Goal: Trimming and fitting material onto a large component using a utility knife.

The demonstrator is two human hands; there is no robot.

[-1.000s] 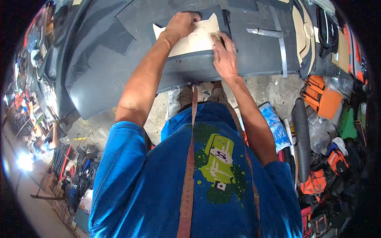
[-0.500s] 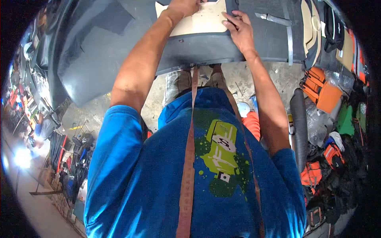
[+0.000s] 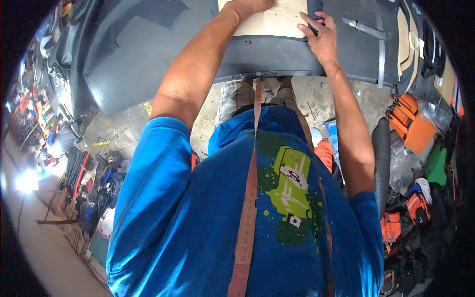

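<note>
A flat cream-coloured template (image 3: 269,25) with small holes lies on a dark grey sheet (image 3: 163,49) over the work table. Across its upper left part reaches my left hand (image 3: 253,5), cut by the top edge of the view, with the visible fingers curled; what they hold is hidden. At the template's right edge is my right hand (image 3: 322,40), fingers apart and bent, thumb and fingertips touching that edge. Something dark shows between those fingers, and I cannot tell whether it is a thing or the sheet.
A metal-bladed tool (image 3: 365,28) and a grey tape strip (image 3: 381,59) lie right of my right hand. Further right are cream curved templates (image 3: 406,42) and an orange bag (image 3: 410,123). From my neck hangs a tape measure (image 3: 247,218). Cluttered piles flank both sides.
The whole view has shifted, so the template and both hands appear farther right and slightly higher. Both hands keep about the same place on the template.
</note>
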